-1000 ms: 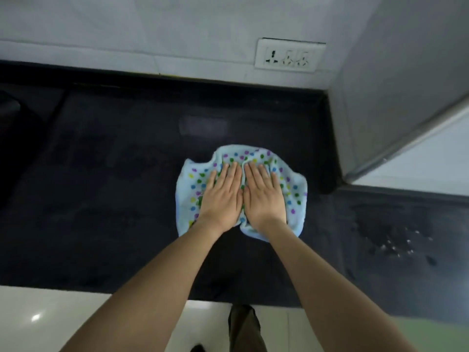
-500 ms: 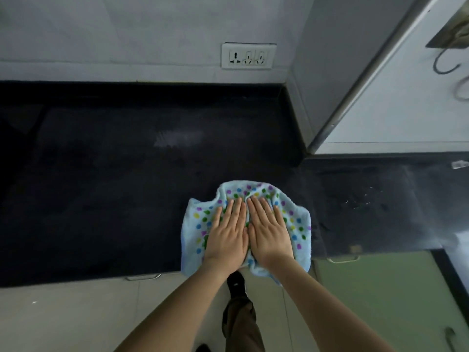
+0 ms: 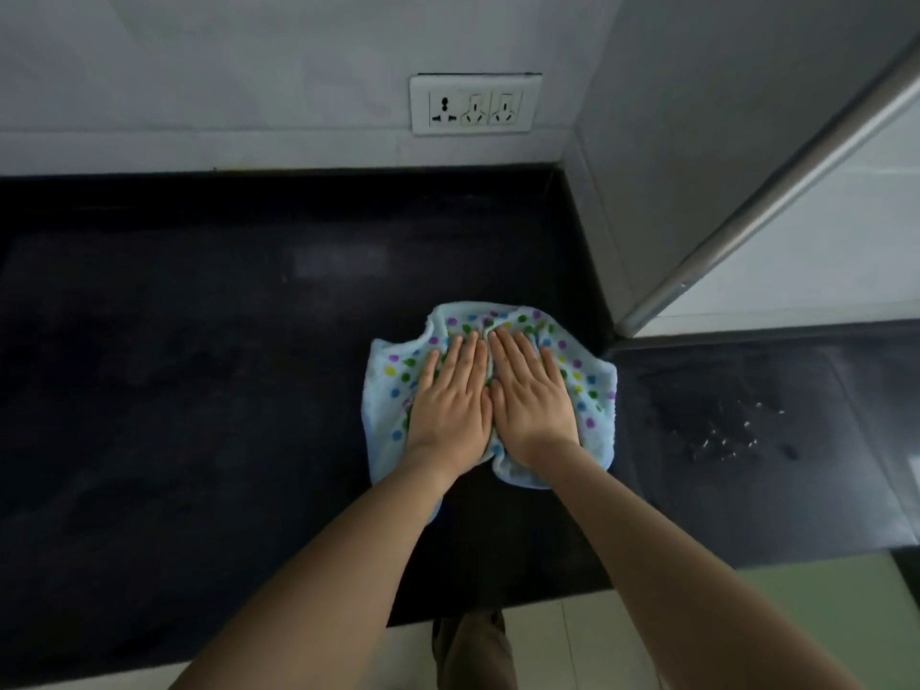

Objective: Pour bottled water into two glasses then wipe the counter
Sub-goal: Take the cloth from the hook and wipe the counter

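Observation:
A light blue cloth (image 3: 590, 390) with coloured dots lies bunched on the black counter (image 3: 199, 390), close to the inner wall corner. My left hand (image 3: 450, 405) and my right hand (image 3: 530, 400) lie flat on top of it, side by side, fingers straight and together, pressing it onto the counter. The cloth sticks out around both hands. No bottle or glass is in view.
A white socket panel (image 3: 475, 104) sits on the back wall. A grey wall block (image 3: 672, 191) with a metal rail (image 3: 747, 216) juts out on the right. Water droplets (image 3: 722, 430) lie on the counter's right section. The counter's front edge runs near my forearms.
Both hands drew the cloth back to the counter's front edge, then pushed it away again toward the back wall. They stayed flat on it throughout.

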`<move>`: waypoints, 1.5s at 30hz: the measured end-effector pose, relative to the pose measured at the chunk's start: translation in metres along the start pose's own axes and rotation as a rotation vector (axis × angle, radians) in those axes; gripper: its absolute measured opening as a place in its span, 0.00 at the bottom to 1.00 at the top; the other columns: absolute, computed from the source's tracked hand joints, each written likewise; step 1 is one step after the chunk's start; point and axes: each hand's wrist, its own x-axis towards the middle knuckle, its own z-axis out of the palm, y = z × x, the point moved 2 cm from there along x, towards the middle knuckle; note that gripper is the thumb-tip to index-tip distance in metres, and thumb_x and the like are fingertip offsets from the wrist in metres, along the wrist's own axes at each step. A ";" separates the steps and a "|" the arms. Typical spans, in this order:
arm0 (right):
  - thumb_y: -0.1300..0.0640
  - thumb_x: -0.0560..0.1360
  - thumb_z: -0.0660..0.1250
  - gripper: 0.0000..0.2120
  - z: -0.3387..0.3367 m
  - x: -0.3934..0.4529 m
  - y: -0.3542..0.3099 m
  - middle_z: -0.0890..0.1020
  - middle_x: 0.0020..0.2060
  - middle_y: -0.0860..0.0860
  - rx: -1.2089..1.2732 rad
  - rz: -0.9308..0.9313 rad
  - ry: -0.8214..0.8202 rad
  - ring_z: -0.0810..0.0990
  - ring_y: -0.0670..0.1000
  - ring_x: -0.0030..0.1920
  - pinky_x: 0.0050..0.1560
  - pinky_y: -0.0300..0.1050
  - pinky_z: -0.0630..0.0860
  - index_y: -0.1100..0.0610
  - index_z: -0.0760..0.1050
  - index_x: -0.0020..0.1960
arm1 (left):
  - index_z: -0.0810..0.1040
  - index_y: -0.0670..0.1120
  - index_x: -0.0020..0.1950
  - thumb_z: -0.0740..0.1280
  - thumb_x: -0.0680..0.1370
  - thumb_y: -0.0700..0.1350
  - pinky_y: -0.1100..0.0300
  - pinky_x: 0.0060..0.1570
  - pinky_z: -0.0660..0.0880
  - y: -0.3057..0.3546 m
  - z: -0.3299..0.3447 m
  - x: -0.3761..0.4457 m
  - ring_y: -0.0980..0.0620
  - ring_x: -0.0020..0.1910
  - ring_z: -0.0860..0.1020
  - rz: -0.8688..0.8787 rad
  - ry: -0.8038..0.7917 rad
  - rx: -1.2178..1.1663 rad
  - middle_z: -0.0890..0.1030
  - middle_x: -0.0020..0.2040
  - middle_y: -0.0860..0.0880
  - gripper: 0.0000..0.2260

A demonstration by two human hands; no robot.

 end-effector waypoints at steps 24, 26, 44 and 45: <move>0.52 0.84 0.42 0.26 -0.026 0.195 0.030 0.45 0.79 0.52 -0.068 0.006 0.019 0.43 0.51 0.79 0.77 0.50 0.36 0.57 0.38 0.79 | 0.39 0.44 0.77 0.36 0.81 0.51 0.51 0.75 0.40 -0.062 -0.020 0.182 0.51 0.77 0.42 -0.127 0.003 0.002 0.43 0.79 0.47 0.26; 0.51 0.84 0.40 0.27 -0.021 0.179 0.024 0.44 0.79 0.52 -0.085 0.012 0.021 0.42 0.51 0.79 0.77 0.51 0.37 0.57 0.38 0.79 | 0.39 0.44 0.77 0.35 0.79 0.52 0.51 0.76 0.41 -0.063 -0.019 0.164 0.51 0.77 0.42 -0.126 0.010 -0.024 0.44 0.79 0.47 0.27; 0.47 0.81 0.34 0.28 0.018 -0.070 -0.120 0.37 0.77 0.49 -0.033 -0.123 -0.063 0.34 0.51 0.77 0.74 0.52 0.29 0.54 0.33 0.78 | 0.40 0.43 0.78 0.33 0.80 0.50 0.50 0.75 0.40 -0.067 0.008 -0.137 0.50 0.77 0.40 -0.176 0.012 -0.022 0.43 0.79 0.46 0.26; 0.47 0.80 0.33 0.28 0.021 -0.082 -0.129 0.37 0.77 0.49 -0.033 -0.140 -0.060 0.34 0.51 0.77 0.74 0.52 0.30 0.54 0.34 0.78 | 0.41 0.43 0.78 0.33 0.80 0.50 0.50 0.76 0.41 -0.067 0.009 -0.154 0.50 0.77 0.41 -0.186 0.022 -0.029 0.44 0.79 0.46 0.26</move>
